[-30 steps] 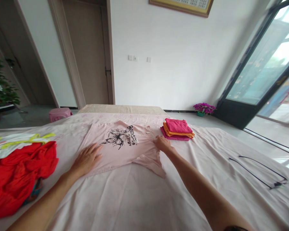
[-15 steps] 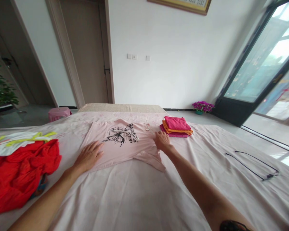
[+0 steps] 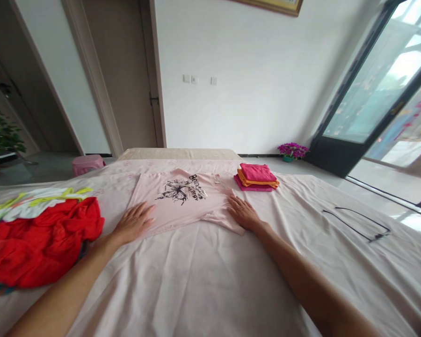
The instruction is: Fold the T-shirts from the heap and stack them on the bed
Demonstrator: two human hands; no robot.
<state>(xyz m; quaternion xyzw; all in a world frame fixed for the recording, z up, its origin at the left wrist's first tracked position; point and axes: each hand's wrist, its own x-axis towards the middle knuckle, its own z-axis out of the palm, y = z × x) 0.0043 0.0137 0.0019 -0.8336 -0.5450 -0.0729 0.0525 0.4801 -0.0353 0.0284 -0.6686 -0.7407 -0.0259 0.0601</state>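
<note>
A pale pink T-shirt point(image 3: 182, 210) with a black butterfly print and lettering lies spread on the sheet-covered bed point(image 3: 203, 281), its neck toward the right. My left hand point(image 3: 135, 222) rests flat on the shirt's lower left part, fingers stretched out. On the right, my right hand point(image 3: 243, 213) lies flat with fingers extended over the shirt's shoulder and sleeve area. Just beyond that hand sits a neat stack of folded pink and orange clothes point(image 3: 257, 178).
Crumpled red cloth point(image 3: 45, 238) and white-and-yellow clothing point(image 3: 38, 201) lie in a heap at left. Black-framed glasses point(image 3: 358, 224) rest at right. Beyond the bed are a pink stool point(image 3: 88, 164), purple flowers point(image 3: 293, 150) and a glass door point(image 3: 365, 93).
My right hand has gone from gripping the shirt near its neck to lying flat, slightly nearer me. My left hand stays flat on the shirt. The view has shifted a little.
</note>
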